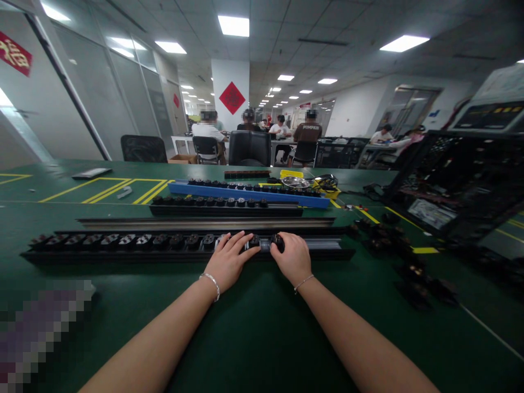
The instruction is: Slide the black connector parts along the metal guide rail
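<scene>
A long black channel lies across the green table, holding a row of dark round parts. My left hand rests over the row right of centre, fingers apart, its fingertips touching parts there. One dark part shows between its thumb and fingers. My right hand is closed around another dark round part at the channel, just right of my left hand. A grey strip inside the channel shows to the right of that hand.
Behind stand an empty-looking dark rail, a shorter filled black tray and a blue tray. Loose black parts lie at the right, before a black-framed machine. A pixelated flat object is at the near left.
</scene>
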Tool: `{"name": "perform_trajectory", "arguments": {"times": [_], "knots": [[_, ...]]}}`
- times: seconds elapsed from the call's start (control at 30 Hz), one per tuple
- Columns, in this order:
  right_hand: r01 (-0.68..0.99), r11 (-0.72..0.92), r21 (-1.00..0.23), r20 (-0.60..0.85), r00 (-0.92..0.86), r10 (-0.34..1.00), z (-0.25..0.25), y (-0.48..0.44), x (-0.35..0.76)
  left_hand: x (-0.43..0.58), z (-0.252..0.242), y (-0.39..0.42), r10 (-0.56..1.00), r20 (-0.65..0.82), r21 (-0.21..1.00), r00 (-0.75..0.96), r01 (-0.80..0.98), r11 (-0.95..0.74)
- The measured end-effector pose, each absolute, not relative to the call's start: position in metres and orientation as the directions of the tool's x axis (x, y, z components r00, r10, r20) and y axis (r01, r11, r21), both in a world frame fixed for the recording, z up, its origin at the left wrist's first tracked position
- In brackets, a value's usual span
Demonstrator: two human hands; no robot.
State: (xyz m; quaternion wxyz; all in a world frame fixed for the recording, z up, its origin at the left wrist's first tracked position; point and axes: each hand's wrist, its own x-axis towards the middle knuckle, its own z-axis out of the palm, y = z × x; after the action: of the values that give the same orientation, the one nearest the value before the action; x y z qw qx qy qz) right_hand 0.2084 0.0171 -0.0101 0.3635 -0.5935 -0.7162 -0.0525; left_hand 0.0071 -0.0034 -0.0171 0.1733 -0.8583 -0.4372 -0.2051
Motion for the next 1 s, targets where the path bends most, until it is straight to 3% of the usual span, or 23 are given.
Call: {"name": "perform_trajectory", "arguments": {"times": [1.0], "knots": [[0.901, 0.21, -0.379, 0.549, 0.036, 0.835, -0.009, 0.017, 0.222, 0.007, -0.015, -0.004, 0.692, 0.483, -0.107, 0.537, 0.82, -0.562]]}}
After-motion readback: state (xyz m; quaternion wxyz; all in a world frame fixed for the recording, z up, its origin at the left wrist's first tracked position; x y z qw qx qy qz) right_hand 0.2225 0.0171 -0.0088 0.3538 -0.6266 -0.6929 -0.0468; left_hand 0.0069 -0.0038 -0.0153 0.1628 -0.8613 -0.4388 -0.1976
